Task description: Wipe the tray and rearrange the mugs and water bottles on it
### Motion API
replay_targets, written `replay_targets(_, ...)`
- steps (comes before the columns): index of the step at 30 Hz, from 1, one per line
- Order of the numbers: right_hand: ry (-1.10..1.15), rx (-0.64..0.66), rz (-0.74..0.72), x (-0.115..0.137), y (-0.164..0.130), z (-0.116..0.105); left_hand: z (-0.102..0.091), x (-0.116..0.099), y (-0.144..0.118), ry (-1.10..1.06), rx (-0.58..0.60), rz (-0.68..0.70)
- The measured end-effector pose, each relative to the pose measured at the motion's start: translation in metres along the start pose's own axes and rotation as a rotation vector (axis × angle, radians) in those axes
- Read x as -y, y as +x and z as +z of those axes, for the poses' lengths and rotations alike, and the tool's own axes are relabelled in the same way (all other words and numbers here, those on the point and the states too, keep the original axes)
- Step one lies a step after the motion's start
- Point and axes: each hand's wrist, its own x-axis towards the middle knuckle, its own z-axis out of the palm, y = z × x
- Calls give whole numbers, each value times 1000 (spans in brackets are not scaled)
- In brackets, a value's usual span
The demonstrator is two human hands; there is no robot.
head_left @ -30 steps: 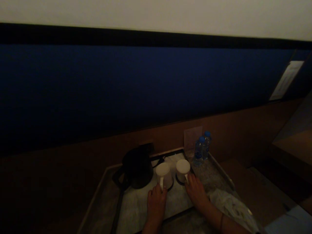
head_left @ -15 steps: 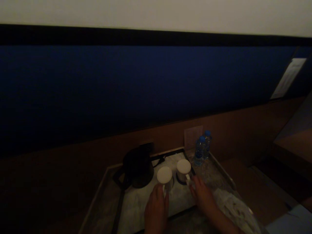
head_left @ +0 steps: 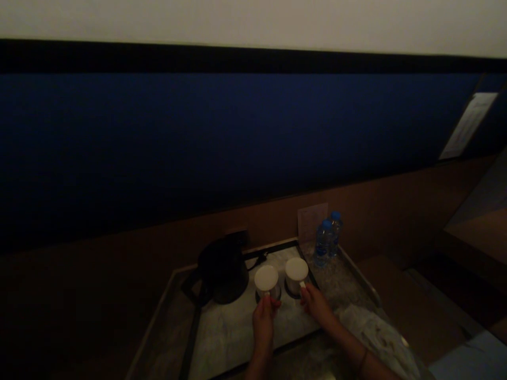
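Two white mugs stand side by side on a pale, dark-edged tray [head_left: 219,338]. The left mug [head_left: 266,278] has its handle toward me, and my left hand [head_left: 264,312] is closed around that handle. On the right mug [head_left: 296,270] my right hand [head_left: 315,302] pinches the handle, which points down and right. Both mugs show pale round tops; in this dim light I cannot tell whether these are insides, lids or upturned bases. Dark round shapes show under the mugs.
A black kettle [head_left: 224,274] sits at the tray's left, a dark cord and plug [head_left: 261,258] beside it. Two blue-capped water bottles [head_left: 324,245] and a card [head_left: 311,219] stand at the back right. Crumpled white cloth or plastic [head_left: 376,335] lies by my right forearm.
My left hand has moved forward and slightly right onto the left mug's handle, and that mug sits slightly farther back. My right hand has shifted slightly left, fingers closer around its handle.
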Motion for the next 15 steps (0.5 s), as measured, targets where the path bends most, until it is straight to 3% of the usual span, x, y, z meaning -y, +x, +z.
replay_targets(7, -31, -6, -38, -6, 6, -2, 14, 13, 0, 191, -143, 47)
replay_targets(11, -39, 21, -52, -8, 8, -5, 9, 15, 2, 117, -85, -1)
replay_targets(15, -51, 46, -41, -7, 7, -6, -7, 10, 9, 82, 11, -35)
